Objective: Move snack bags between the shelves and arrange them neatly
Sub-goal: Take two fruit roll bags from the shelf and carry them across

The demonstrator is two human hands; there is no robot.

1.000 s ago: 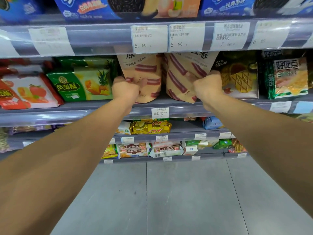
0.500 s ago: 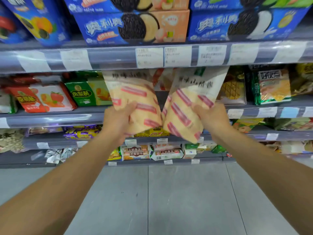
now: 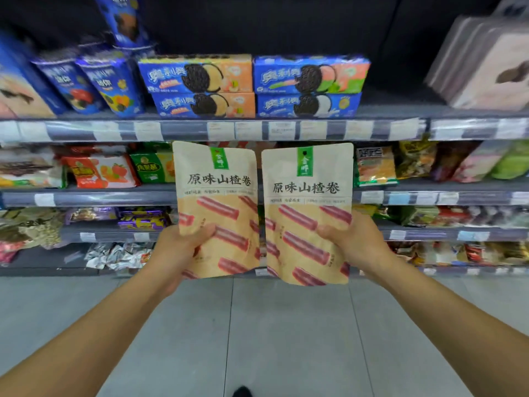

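left bag, right bag read 原味山楂卷

Fingers of the left hand and right hand are tucked behind the left bag and right bag; only thumbs show. Small print under each bag's big title is too tiny to read. Price tags along the top shelf front edge are a blurry mess. Pale packs at its right end are smeared and cut off. A dark shoe gets clipped at the bottom.
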